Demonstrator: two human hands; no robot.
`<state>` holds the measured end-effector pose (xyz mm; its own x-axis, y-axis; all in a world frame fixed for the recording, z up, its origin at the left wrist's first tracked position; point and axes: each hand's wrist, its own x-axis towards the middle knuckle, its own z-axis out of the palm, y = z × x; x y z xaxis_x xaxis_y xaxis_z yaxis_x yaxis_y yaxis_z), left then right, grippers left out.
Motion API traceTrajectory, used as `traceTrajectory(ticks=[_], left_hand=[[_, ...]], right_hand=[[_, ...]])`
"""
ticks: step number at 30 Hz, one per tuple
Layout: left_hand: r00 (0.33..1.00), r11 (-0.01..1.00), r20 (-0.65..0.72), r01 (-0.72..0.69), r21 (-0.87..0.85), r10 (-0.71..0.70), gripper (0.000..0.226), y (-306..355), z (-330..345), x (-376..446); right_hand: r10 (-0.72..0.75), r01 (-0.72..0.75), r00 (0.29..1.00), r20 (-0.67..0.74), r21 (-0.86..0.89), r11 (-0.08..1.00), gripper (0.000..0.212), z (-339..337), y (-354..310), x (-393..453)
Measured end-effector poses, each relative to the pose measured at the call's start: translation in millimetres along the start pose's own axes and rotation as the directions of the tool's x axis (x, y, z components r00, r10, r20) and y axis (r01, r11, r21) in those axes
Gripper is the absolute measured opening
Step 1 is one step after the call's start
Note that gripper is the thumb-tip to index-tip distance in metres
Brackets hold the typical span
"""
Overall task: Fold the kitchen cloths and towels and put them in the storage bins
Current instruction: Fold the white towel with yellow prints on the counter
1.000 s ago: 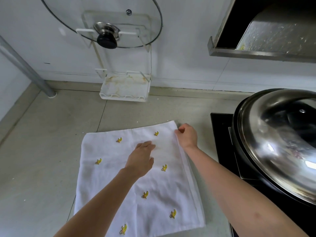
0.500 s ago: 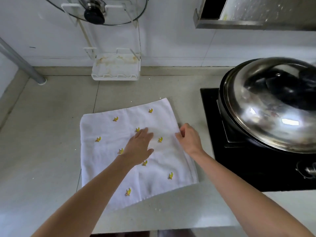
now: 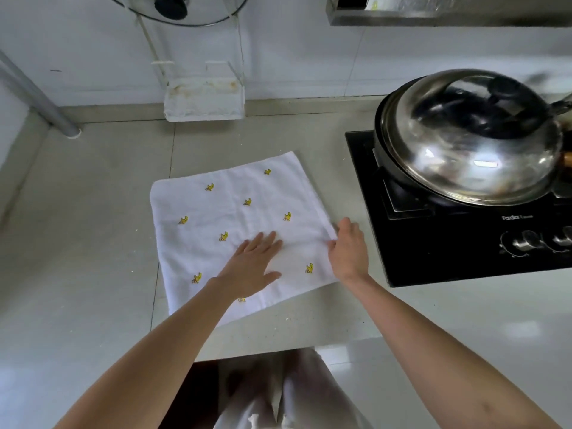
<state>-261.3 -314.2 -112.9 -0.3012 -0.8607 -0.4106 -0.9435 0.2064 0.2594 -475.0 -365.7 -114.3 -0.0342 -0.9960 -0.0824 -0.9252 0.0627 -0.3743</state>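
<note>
Towel [image 3: 241, 218] lies flat on the counter [image 3: 86, 243]; left hand [image 3: 252, 263] presses it with fingers spread, right hand [image 3: 348, 252] pinches its right edge. Uneven pull could skew the fold or drag cloth toward the stove [image 3: 448, 243].

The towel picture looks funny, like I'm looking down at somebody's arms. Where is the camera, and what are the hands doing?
The camera sits on a person's head and looks down, so you see their own two arms. On the grey counter lies a white towel with little yellow bananas. The left hand presses flat on the towel. The right hand rests at the towel's right edge; whether its fingers pinch the edge, I cannot tell. To the right is a black stove with a wok under a shiny lid.
</note>
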Motion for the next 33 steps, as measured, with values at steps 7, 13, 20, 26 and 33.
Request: traceTrajectory(ticks=[7,13,20,26,33], left_hand=[[0.557,0.685,-0.433,0.395,-0.613,-0.709,0.041,-45,2,-64],[0.375,0.049,0.133,0.439,-0.897,-0.917,0.047,-59,-2,-93],[0.387,-0.220,0.354,0.350,-0.911,-0.852,0.057,-69,20,-98],[0.383,-0.054,0.222,0.404,-0.913,-0.896,0.053,-65,18,-95],[0.245,0.054,0.078,0.490,-0.870,-0.966,0.038,-61,27,-99]], right_hand=[[-0.645,0.653,0.735,0.208,0.040,0.756,0.041,21,-69,-20],[-0.670,0.710,0.607,0.427,0.087,0.698,0.044,45,-119,-25],[-0.702,0.762,0.618,0.355,-0.051,0.645,0.032,45,-184,13],[-0.696,0.721,0.600,0.393,0.109,0.684,0.035,70,-283,63],[-0.482,0.512,0.744,0.463,0.070,0.856,0.041,108,-335,90]])
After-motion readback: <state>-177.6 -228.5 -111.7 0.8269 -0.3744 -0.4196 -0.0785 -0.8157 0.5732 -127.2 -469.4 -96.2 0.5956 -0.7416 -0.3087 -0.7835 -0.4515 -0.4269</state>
